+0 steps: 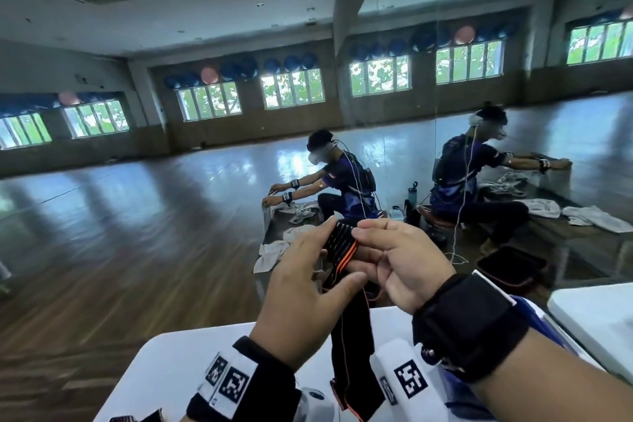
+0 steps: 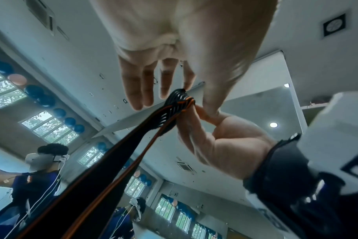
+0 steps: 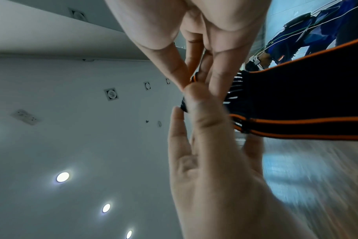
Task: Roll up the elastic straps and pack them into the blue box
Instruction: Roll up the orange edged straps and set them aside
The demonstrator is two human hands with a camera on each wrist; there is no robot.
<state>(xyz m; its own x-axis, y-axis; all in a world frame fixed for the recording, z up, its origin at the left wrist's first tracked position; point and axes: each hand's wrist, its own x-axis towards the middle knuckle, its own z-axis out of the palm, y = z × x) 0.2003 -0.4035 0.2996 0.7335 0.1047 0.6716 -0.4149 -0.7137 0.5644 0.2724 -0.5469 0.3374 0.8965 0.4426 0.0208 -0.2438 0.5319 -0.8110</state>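
Note:
A black elastic strap (image 1: 354,346) with orange edges is held up above the white table (image 1: 178,363). Its slotted top end is folded over between my two hands. My left hand (image 1: 339,250) pinches that end, index finger on top and thumb below. My right hand (image 1: 359,247) grips it from the right, with its fingers curled behind it. The tail hangs down to the table. The left wrist view shows the strap (image 2: 117,161) running away from the fingers. In the right wrist view the strap (image 3: 296,97) runs off to the right. A blue edge (image 1: 534,312) shows behind my right wrist; I cannot tell whether it is the box.
A second white table (image 1: 589,319) stands at the right. Beyond it a black case (image 1: 510,265) lies open on the floor. A mirror wall ahead reflects a seated person and scattered towels. Wooden floor stretches to the left.

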